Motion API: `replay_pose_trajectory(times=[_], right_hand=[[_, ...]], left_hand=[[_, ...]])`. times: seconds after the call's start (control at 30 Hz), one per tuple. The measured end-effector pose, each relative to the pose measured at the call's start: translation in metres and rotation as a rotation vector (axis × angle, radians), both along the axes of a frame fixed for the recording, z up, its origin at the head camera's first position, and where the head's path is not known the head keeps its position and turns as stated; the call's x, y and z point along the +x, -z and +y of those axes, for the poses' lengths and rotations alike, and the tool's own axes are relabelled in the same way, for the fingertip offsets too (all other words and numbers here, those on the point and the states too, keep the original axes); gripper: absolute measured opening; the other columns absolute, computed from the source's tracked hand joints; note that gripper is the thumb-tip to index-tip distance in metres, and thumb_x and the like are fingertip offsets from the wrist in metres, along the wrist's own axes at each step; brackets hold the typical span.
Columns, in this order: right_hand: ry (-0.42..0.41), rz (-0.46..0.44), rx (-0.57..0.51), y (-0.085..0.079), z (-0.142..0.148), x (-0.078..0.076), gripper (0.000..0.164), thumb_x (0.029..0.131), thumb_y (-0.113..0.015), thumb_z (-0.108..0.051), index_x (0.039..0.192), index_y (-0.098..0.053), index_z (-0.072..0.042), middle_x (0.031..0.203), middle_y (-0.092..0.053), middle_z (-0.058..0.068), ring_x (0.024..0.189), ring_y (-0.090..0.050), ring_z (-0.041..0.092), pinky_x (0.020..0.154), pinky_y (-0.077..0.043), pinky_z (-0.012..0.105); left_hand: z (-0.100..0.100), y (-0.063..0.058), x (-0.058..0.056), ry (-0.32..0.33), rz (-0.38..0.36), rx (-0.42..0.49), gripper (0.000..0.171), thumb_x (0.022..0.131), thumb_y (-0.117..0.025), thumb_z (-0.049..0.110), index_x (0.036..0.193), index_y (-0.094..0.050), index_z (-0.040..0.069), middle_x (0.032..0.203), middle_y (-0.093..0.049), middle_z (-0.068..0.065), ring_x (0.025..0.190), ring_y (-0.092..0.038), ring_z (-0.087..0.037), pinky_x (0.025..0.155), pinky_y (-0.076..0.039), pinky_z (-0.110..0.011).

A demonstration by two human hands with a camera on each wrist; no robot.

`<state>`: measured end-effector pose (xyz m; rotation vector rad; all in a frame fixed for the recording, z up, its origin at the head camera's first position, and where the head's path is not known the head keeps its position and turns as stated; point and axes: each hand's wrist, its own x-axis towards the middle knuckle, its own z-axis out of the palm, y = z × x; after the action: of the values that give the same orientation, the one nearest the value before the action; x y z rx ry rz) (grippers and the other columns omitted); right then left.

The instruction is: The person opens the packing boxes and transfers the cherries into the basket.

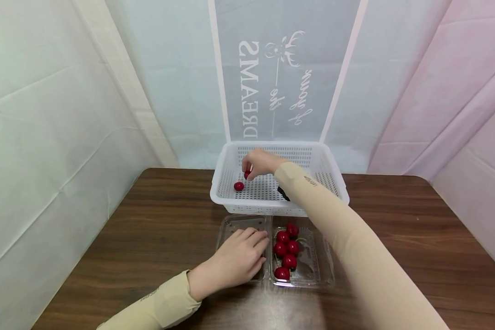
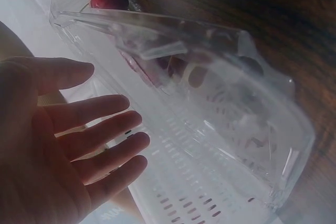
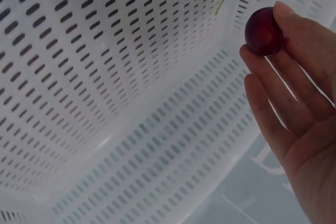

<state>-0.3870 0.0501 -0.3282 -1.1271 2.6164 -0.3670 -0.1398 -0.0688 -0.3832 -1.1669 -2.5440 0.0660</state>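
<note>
Inside the white perforated basket [image 1: 224,192], my right hand [image 1: 263,162] pinches a dark red cherry [image 3: 262,31] between thumb and fingers. Close by on the basket floor lies another cherry [image 1: 239,186], whose green stem shows in the right wrist view. My left hand [image 1: 235,259] is over the left half of an opened clear plastic clamshell box [image 1: 327,275]; its fingers look straight and spread in the left wrist view and hold nothing. Several cherries [image 1: 289,261] sit along the left side of the box's right half, some with stems.
The box lies on a dark wooden table [image 1: 165,220], just in front of the basket. A pale cloth curtain [image 1: 288,68] with printed lettering hangs behind, and white cloth [image 1: 57,137] closes off the left side.
</note>
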Motion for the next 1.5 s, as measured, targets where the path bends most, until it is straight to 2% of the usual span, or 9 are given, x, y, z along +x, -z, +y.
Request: replay_pose_trajectory(times=[0.33,0.6,0.77,1.13,1.43,1.5], right_hand=[[0.095,-0.043,0.015,0.012,-0.001,-0.003,0.025,0.074,-0.079,-0.011,0.096,-0.07,-0.008,0.092,-0.07,0.004,0.088,-0.064,0.016,0.082,-0.051,0.028],[0.092,-0.078,0.034,0.019,-0.004,-0.006,0.027,0.073,-0.08,-0.012,0.097,-0.069,-0.007,0.095,-0.072,0.005,0.089,-0.067,0.016,0.082,-0.052,0.028],[0.128,-0.097,0.067,0.022,-0.006,-0.005,0.027,0.073,-0.08,-0.014,0.098,-0.069,-0.009,0.098,-0.072,0.004,0.092,-0.066,0.015,0.084,-0.051,0.03],[0.126,-0.104,0.094,0.024,-0.009,-0.003,0.021,0.073,-0.08,-0.015,0.092,-0.071,-0.012,0.091,-0.072,0.001,0.087,-0.065,0.014,0.081,-0.051,0.028],[0.147,-0.172,0.114,0.026,-0.009,-0.006,0.02,0.073,-0.08,-0.013,0.091,-0.072,-0.015,0.09,-0.072,-0.002,0.088,-0.065,0.012,0.084,-0.05,0.027],[0.143,-0.175,0.105,0.027,-0.009,-0.007,0.02,0.072,-0.081,-0.014,0.09,-0.072,-0.014,0.089,-0.072,-0.001,0.086,-0.065,0.012,0.081,-0.05,0.027]], left_hand=[[0.0,0.0,0.001,0.0,0.008,-0.004,0.037,0.09,-0.058,0.034,0.117,-0.064,0.009,0.122,-0.061,-0.004,0.109,-0.055,-0.019,0.086,-0.046,-0.034],[0.0,-0.001,0.001,0.005,0.023,0.004,0.037,0.089,-0.058,0.034,0.116,-0.064,0.009,0.121,-0.062,-0.004,0.108,-0.055,-0.019,0.085,-0.047,-0.034],[-0.001,-0.001,0.002,-0.001,0.017,-0.001,0.037,0.089,-0.058,0.034,0.116,-0.064,0.009,0.121,-0.062,-0.004,0.109,-0.055,-0.02,0.085,-0.046,-0.034],[-0.001,0.0,0.003,0.001,0.016,-0.004,0.037,0.089,-0.058,0.034,0.116,-0.064,0.009,0.121,-0.062,-0.004,0.109,-0.055,-0.02,0.085,-0.047,-0.034],[0.0,-0.001,0.003,-0.004,0.009,-0.014,0.037,0.09,-0.057,0.035,0.117,-0.064,0.01,0.122,-0.062,-0.003,0.109,-0.055,-0.019,0.085,-0.047,-0.034],[0.0,-0.001,0.003,-0.005,0.01,-0.015,0.037,0.09,-0.057,0.035,0.117,-0.064,0.01,0.122,-0.062,-0.003,0.11,-0.055,-0.019,0.086,-0.047,-0.033]])
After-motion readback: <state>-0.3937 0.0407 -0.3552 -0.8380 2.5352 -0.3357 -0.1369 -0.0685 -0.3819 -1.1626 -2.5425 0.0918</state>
